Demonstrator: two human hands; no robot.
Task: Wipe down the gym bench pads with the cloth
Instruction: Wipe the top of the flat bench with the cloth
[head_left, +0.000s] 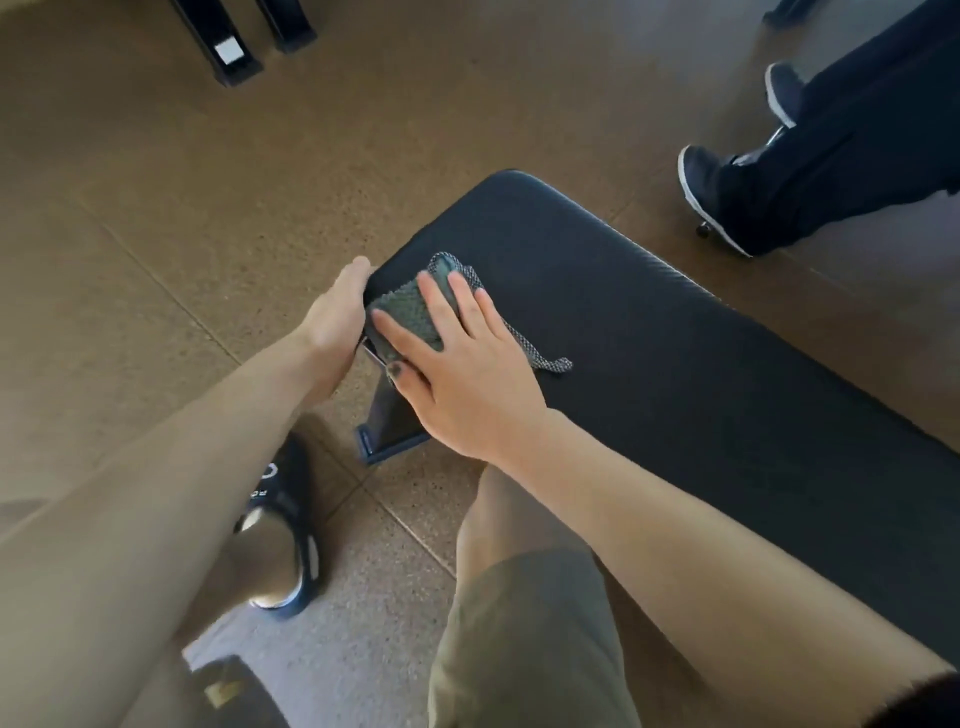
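Observation:
A black padded gym bench (649, 332) runs from the centre toward the lower right. A folded grey-green cloth (415, 312) lies on the pad's near-left corner, its patterned edge trailing toward the right. My right hand (457, 364) lies flat on the cloth with fingers spread and straight, pressing it onto the pad. My left hand (337, 317) rests against the pad's left side edge, palm to the edge; its fingers are hidden behind the pad.
The bench's metal foot (387, 431) stands on the brown speckled floor below the pad. My black shoe (285, 525) is at lower left. Another person's legs and shoes (727, 192) stand at upper right. Black machine feet (234, 47) sit at the top.

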